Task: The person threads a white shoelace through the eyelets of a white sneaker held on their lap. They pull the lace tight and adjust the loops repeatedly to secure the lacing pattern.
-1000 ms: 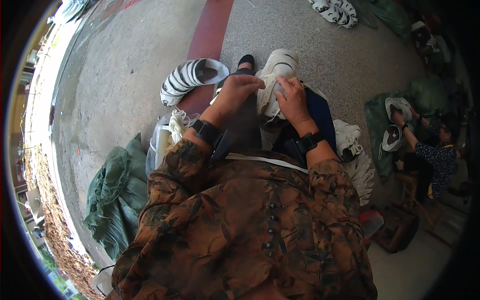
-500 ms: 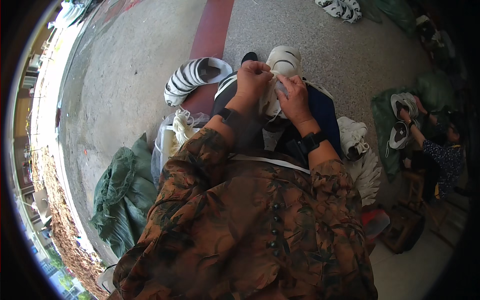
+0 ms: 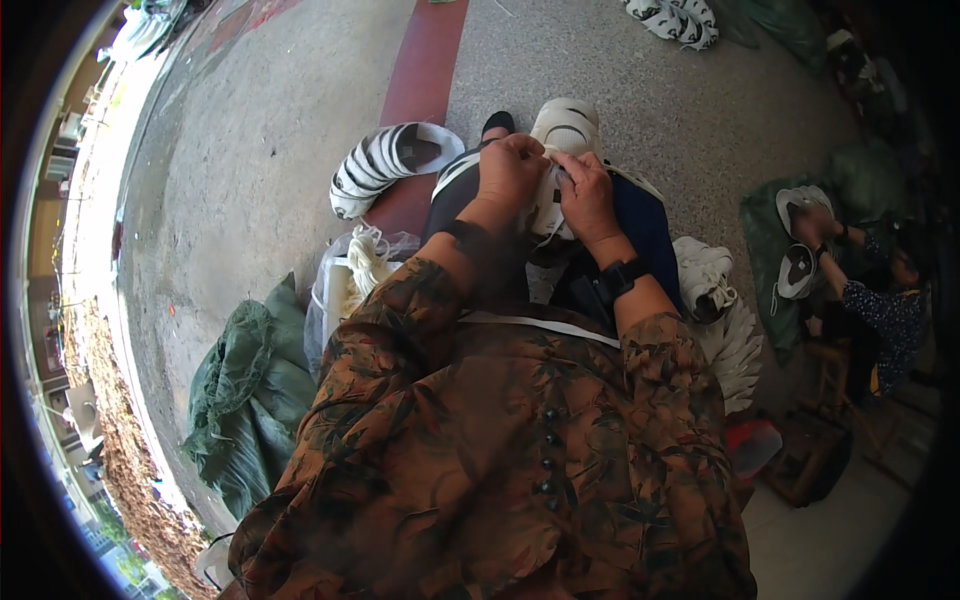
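A cream-white sneaker (image 3: 566, 122) lies across my lap, its toe pointing away from me. At its lace holes my left hand (image 3: 509, 172) is closed, thumb and fingertips pinching a thin white shoelace (image 3: 549, 151). My right hand (image 3: 588, 200) is bent over the right side of the shoe's throat, its thumb and forefinger together at the same lace. The fingertips partly cover the holes, so how the lace runs there is hidden. Loose lace hangs near the heel end of the shoe.
Nested white-and-black shoes (image 3: 385, 165) stand at the left. Nearer are a bundle of white laces (image 3: 366, 262) in a tub and a green sack (image 3: 240, 375). More white shoes (image 3: 708, 280) are stacked at my right. A co-worker (image 3: 880, 300) handles shoes at far right.
My right hand's fingers have drawn closer together and shifted slightly at the lace holes. My left hand stays pinched beside them. The co-worker's hands have moved over their shoe.
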Motion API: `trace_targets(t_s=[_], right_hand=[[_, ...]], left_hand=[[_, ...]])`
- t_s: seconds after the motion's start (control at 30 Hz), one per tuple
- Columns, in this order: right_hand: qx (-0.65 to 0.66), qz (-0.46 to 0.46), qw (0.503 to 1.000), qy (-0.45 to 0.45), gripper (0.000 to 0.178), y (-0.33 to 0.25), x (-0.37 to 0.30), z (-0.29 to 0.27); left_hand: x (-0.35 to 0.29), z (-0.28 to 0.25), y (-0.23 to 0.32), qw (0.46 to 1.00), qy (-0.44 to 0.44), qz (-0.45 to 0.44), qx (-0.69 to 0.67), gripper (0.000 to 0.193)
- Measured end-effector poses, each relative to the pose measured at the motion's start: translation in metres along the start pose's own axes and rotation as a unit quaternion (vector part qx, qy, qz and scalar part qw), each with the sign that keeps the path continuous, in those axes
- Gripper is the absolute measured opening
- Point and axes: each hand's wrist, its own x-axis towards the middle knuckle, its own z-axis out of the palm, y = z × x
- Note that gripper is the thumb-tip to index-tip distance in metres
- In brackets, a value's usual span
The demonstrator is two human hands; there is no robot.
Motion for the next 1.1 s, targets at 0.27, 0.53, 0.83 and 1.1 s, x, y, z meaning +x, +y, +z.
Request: trace_targets(t_s=[0.27, 0.53, 0.83, 1.1], right_hand=[[-0.014, -0.022, 0.999, 0.027, 0.029, 0.008, 0.009, 0.009], [0.001, -0.026, 0.998, 0.049, 0.027, 0.009, 0.007, 0.010], [-0.170, -0.031, 0.984, -0.038, 0.008, -0.004, 0.009, 0.006], [-0.257, -0.052, 0.963, -0.061, 0.011, -0.013, 0.009, 0.004]], left_hand=[[-0.005, 0.005, 0.002, 0.986, 0.052, 0.110, 0.110, 0.016], [-0.024, 0.007, -0.008, 0.923, 0.003, 0.312, 0.225, 0.002], [-0.013, 0.000, 0.008, 0.960, -0.034, 0.221, 0.168, 0.004], [-0.015, -0.007, 0.004, 0.990, -0.019, 0.134, 0.035, 0.017]])
